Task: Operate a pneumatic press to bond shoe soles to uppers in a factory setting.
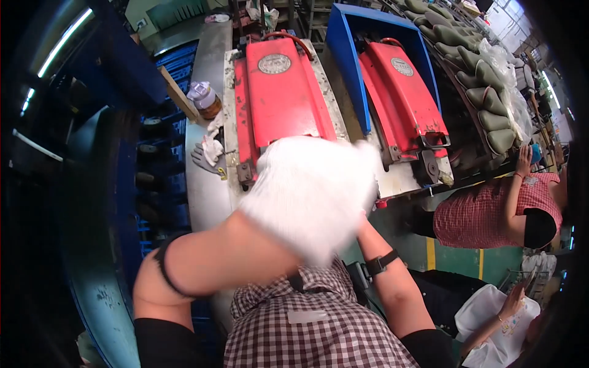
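Observation:
A white knitted glove covers my left hand, which is raised across the middle of the view and smeared by motion. How its fingers are bent does not show. My right forearm, with a black strap round the wrist, reaches up behind the glove; my right hand is almost wholly hidden there. Just beyond my hands lies a long red machine cover with a round metal plate on it. The glove overlaps its near end in the view, so whether either hand touches it cannot be made out.
A second red machine sits inside a blue metal hood. On the left ledge are a lidded bottle and a grey glove. Olive boot-shaped pieces fill a rack at right. Two other people are at the right.

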